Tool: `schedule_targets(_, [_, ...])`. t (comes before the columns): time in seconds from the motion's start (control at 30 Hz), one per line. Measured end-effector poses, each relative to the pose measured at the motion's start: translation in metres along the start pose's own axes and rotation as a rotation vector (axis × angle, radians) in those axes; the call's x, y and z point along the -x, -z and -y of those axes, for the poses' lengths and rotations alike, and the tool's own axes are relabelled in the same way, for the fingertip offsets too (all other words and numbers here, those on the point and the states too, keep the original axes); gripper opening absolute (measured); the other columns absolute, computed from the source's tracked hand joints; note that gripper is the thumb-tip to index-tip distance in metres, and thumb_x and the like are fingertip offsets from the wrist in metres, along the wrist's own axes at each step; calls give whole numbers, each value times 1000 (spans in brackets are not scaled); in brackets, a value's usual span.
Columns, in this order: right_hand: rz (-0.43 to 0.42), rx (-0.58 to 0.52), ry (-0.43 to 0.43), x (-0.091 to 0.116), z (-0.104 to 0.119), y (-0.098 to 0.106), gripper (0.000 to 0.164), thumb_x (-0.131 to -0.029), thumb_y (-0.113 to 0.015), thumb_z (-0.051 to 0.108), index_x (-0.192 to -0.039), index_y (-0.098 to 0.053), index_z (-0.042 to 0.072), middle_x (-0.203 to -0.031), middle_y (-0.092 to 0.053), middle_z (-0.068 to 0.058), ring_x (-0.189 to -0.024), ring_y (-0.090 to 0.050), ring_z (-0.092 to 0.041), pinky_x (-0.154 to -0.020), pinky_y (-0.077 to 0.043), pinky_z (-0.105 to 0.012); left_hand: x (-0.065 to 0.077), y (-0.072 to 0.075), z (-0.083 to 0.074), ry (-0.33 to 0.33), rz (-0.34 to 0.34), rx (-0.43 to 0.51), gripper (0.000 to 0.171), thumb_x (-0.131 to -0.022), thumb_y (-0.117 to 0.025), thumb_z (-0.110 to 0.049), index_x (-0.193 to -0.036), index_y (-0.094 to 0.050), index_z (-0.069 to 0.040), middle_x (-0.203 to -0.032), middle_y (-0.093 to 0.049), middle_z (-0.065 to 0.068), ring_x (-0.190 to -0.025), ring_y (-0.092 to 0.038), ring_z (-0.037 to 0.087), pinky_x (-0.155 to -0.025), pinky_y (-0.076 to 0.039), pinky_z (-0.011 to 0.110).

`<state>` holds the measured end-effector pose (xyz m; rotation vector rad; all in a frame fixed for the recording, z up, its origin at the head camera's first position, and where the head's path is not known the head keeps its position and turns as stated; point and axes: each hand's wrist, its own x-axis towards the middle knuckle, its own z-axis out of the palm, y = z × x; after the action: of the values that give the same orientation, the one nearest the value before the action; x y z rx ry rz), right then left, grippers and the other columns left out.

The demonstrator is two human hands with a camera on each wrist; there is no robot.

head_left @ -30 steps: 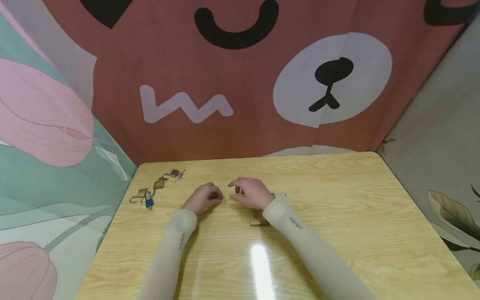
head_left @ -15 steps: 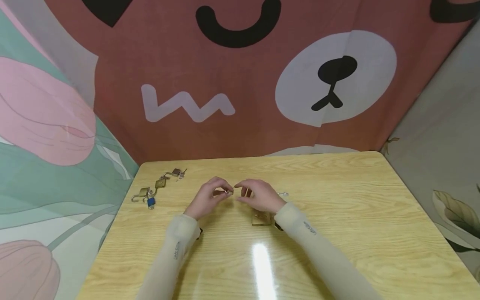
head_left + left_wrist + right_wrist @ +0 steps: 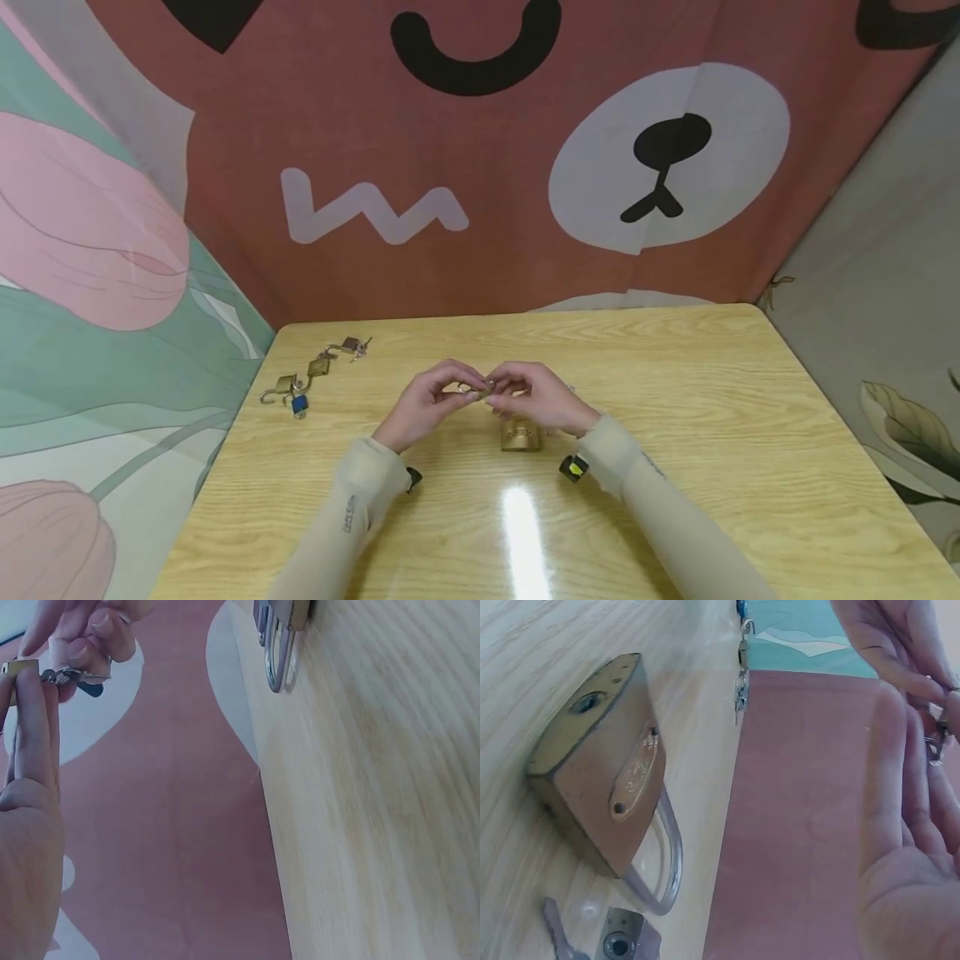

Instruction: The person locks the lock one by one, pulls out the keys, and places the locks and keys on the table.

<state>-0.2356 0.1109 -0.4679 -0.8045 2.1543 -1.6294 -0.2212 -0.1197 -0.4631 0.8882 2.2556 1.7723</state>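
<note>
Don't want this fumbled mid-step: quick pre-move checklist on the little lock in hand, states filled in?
1. Small brass padlock held by left hand: ok, pinched in the fingertips.
2. Right hand at the lock: ok, fingertips meet the left's there.
3. Keys at hand: ok, between the hands in the left wrist view.
4. Key seated in the keyhole: cannot tell, fingers hide it.
5. Surroundings free of other locks: not ok, large brass padlock lies on the table close to the right hand.
6. Left-side padlocks away from the hands: ok.
</note>
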Motion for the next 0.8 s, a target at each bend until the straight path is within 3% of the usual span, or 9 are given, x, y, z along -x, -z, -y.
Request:
schedule_targets(0.2, [-49,-86,-14,4,-3,0,13,-88,-72,10,-101,-69,6,-94,-69,-29,-82,-67,-44,-75,-59,-62,1,-6,0,13,-2,-7,19,-96,-62,-19,-114,-70,-18,-119,-69,6,-109,-63,16,-90,-60,32])
schedule_targets(0.43, [-108,99,44,8,0,-3,9,-89,-73,22,-97,-73,17,-86,-74,-11,-71,-68,-29,-64,-62,-37,0,-9,-2,34,-69,-51,18,-96,-62,-25,-111,-71,-20,-113,-71,3,-104,-65,13,-89,-60,36])
schedule_targets(0.53, [-109,166,79,8,2,-6,7,-93,-68,22,-94,-73,18,-82,-73,-5,-67,-67,-19,-62,-62,-37,0,-10,-3,36,-117,-55,19,-96,-62,-27,-111,-70,-18,-109,-71,5,-99,-66,14,-86,-61,43])
schedule_targets(0.63, [-91,173,97,12,20,-8,12,-97,-62,17,-91,-72,14,-80,-73,-7,-66,-66,-11,-64,-63,-41,-1,-10,-4,37,-143,-16,24,-94,-65,-28,-113,-69,-13,-109,-71,7,-97,-67,17,-86,-60,51])
schedule_targets(0.8, [-74,160,98,19,41,-8,15,-99,-58,13,-92,-71,10,-82,-72,-10,-69,-67,-12,-65,-63,-32,-1,-13,-7,62,-153,44,25,-93,-68,-19,-115,-67,-8,-110,-70,13,-98,-66,19,-86,-61,40])
